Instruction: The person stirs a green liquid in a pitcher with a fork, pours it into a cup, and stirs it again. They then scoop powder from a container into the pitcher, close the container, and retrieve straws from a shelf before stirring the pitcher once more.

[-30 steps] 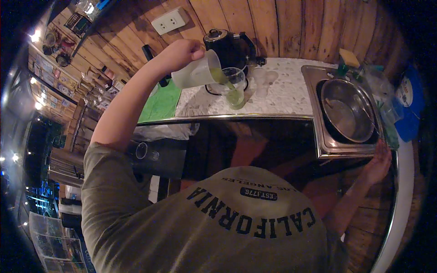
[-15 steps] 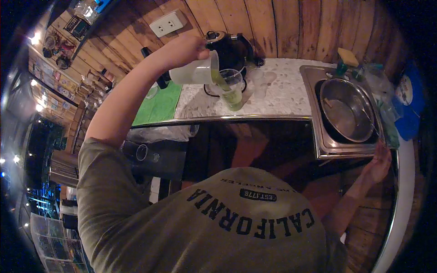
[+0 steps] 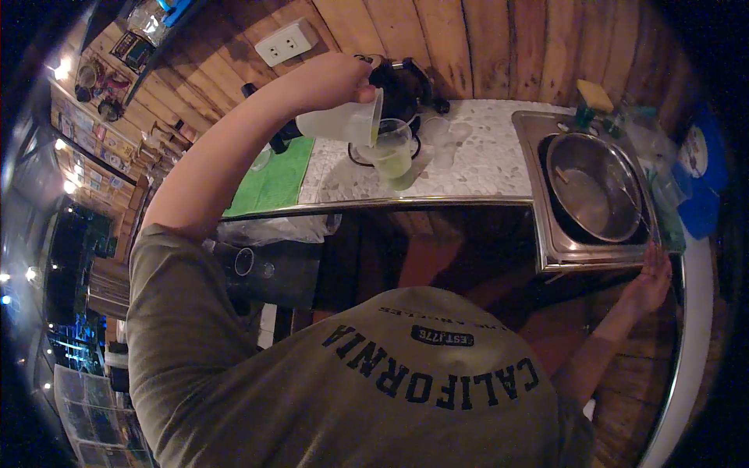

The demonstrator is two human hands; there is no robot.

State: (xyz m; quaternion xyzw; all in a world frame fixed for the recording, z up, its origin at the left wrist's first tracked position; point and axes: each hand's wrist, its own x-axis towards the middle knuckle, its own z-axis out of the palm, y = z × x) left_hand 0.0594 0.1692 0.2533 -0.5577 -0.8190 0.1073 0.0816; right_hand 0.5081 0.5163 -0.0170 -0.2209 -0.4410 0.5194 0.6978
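My left hand is closed on a translucent plastic pitcher, tipped to the right. Its rim hangs over a clear plastic cup on the pebbled counter. Green liquid fills the cup's lower part, and a little green shows at the pitcher's lip. How my fingers wrap the pitcher is partly hidden. At the far right, my right hand rests with fingers stretched out against the near corner of the steel sink, holding nothing that I can see.
A metal bowl sits in the sink. Behind it is a yellow sponge. A black kettle stands behind the cup, and a green cloth lies left on the counter. Plastic bags and a clear cup lie below the counter's edge.
My left hand and the pitcher have shifted slightly right and up. The green stream into the cup has thinned away, and the liquid there looks higher. My right hand stays put.
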